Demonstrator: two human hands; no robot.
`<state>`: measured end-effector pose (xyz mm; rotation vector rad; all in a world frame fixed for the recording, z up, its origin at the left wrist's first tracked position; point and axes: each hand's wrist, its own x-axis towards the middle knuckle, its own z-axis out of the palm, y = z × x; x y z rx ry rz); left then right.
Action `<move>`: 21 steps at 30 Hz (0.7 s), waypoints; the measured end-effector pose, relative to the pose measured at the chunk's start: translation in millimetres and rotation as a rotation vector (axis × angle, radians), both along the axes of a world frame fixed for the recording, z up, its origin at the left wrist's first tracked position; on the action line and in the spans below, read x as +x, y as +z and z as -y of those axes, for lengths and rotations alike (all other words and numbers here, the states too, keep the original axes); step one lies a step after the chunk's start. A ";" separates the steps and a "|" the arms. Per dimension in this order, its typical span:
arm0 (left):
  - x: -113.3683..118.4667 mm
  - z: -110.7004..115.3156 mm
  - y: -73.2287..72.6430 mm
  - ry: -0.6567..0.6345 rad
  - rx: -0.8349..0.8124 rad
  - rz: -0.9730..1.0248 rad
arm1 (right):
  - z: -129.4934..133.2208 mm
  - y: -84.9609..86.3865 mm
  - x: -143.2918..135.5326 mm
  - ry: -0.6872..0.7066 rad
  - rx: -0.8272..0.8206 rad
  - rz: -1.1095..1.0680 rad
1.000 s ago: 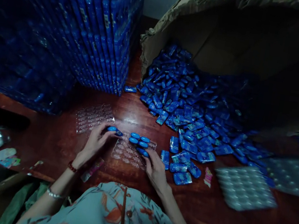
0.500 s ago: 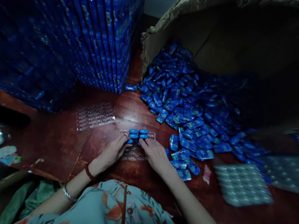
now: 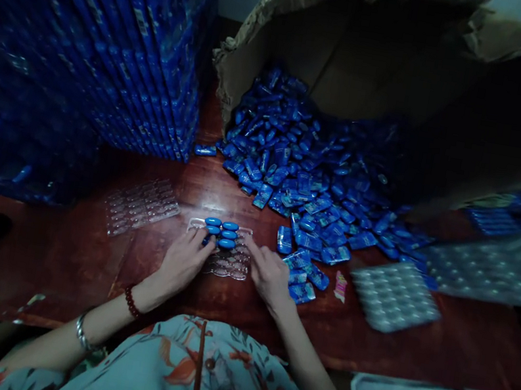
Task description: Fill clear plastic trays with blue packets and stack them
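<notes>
A clear plastic blister tray [image 3: 231,268] lies in front of me, its upper rows holding several glossy blue capsule-shaped pieces [image 3: 228,235]. My left hand [image 3: 186,254] is at the tray's left side, thumb and fingers closed around a blue piece [image 3: 206,239] low in the left column. Over the tray's right edge is my right hand [image 3: 270,275], its index finger stretched out and apart from the blue pieces; nothing shows in it. The lower cups of the tray look bare.
A torn cardboard box [image 3: 230,77] lies open, blue wrapped packets [image 3: 302,182] spilling out. Tall stacks of filled blue trays [image 3: 156,71] stand left. Another clear tray [image 3: 141,205] lies left; stacked trays [image 3: 396,297] and a pink wrapper [image 3: 340,286] lie right.
My right hand has drawn back to the right from the blue pieces, and its fingers have opened. The left hand stays at the left column. The whole view has shifted to the right.
</notes>
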<state>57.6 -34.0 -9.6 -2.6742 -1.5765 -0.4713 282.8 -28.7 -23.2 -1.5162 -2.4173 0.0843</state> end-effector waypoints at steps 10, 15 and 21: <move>117.3 9.3 7.5 -0.273 -0.252 -0.077 | -35.1 12.4 33.5 -0.529 -0.259 0.348; 152.8 4.2 -6.8 -0.220 -0.301 -0.159 | -35.4 3.5 47.7 -0.514 -0.243 0.029; 130.6 16.7 1.1 -0.301 -0.363 -0.137 | -10.8 5.6 64.1 -0.466 -0.329 -0.690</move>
